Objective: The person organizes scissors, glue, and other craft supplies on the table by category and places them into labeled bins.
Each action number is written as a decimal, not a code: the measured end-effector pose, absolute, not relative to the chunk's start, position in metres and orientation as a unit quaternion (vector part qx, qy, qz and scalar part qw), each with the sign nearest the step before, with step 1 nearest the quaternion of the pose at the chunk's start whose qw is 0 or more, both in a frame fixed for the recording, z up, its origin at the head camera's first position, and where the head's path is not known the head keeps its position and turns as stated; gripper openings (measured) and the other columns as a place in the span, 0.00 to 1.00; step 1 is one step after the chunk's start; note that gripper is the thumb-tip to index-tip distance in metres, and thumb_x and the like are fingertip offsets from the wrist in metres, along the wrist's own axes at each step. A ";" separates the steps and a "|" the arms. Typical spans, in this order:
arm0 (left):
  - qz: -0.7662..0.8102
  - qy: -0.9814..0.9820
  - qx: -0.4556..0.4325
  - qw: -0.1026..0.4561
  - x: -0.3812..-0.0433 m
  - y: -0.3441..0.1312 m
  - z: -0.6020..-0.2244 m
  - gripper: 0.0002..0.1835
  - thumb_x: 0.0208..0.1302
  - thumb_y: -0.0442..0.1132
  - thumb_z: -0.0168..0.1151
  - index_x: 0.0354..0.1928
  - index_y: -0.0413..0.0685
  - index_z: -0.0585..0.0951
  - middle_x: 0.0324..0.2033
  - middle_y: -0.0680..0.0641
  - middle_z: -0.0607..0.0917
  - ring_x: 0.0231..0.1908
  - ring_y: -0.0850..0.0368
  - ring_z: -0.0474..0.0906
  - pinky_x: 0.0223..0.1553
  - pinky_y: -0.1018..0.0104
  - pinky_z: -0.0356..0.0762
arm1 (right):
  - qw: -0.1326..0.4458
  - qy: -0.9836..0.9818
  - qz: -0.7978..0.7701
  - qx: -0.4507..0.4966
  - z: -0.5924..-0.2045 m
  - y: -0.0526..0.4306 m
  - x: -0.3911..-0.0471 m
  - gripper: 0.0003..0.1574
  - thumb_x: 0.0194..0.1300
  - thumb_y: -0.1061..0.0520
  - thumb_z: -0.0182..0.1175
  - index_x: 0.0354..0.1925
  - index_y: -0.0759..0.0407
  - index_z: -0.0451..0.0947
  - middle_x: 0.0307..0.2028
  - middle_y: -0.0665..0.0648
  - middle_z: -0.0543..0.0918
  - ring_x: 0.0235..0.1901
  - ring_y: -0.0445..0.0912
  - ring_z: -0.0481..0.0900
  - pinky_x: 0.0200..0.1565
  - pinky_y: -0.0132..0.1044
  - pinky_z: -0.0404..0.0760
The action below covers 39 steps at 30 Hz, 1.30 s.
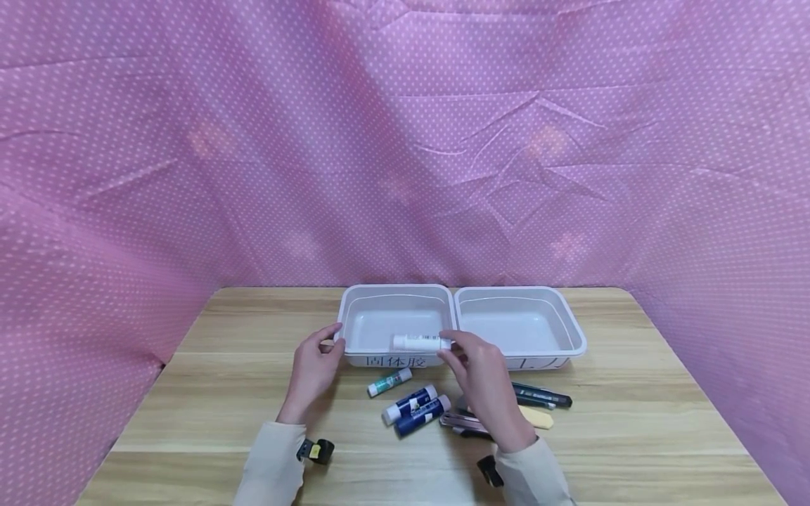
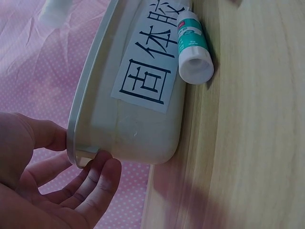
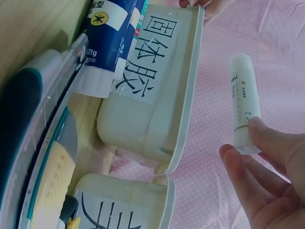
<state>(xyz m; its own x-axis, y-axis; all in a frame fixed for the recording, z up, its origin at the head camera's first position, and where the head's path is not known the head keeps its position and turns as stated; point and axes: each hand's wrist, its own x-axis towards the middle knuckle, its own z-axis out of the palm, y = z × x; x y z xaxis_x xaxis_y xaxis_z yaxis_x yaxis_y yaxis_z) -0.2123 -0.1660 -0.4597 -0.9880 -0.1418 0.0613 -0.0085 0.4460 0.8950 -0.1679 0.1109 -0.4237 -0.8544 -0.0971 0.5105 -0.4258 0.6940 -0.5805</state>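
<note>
My right hand point(image 1: 484, 369) pinches a white glue stick point(image 1: 420, 343) by one end, with thumb and fingertips. In the head view the stick lies level across the front of the left white plastic box point(image 1: 396, 289); the right wrist view shows the glue stick point(image 3: 245, 100) out beyond the rim. With thumb and fingers, my left hand point(image 1: 316, 365) holds that box's left front corner by the rim. A paper label point(image 2: 147, 62) with black characters is stuck to its front. A green-and-white glue stick point(image 1: 389, 382) lies just before the box, and two blue glue sticks point(image 1: 422, 416) lie nearer me.
A second white box point(image 1: 520, 289) stands right beside the first, also labelled. Under and beside my right forearm lie several cutters, among them a dark one point(image 1: 541, 395) and one with a yellow handle point(image 1: 536, 417). A pink dotted cloth point(image 1: 405, 176) hangs behind the wooden table point(image 1: 209, 422).
</note>
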 end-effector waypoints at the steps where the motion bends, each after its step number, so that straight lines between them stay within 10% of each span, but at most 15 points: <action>1: -0.526 -0.847 0.044 0.064 -0.212 -0.166 -0.460 0.24 0.73 0.36 0.57 0.69 0.40 0.75 0.59 0.34 0.79 0.44 0.48 0.83 0.31 0.73 0.80 | 0.227 -0.893 0.362 0.144 -0.424 0.110 -0.168 0.19 0.61 0.62 0.72 0.51 0.61 0.85 0.41 0.58 0.90 0.35 0.42 0.88 0.38 0.28 0.86; 39: -0.520 -0.849 0.046 0.077 -0.214 -0.166 -0.462 0.23 0.73 0.36 0.59 0.67 0.41 0.77 0.56 0.35 0.81 0.42 0.50 0.82 0.31 0.73 0.79 | 0.215 -0.906 0.362 0.047 -0.441 0.095 -0.192 0.19 0.65 0.56 0.70 0.54 0.59 0.85 0.37 0.57 0.90 0.31 0.44 0.85 0.31 0.34 0.85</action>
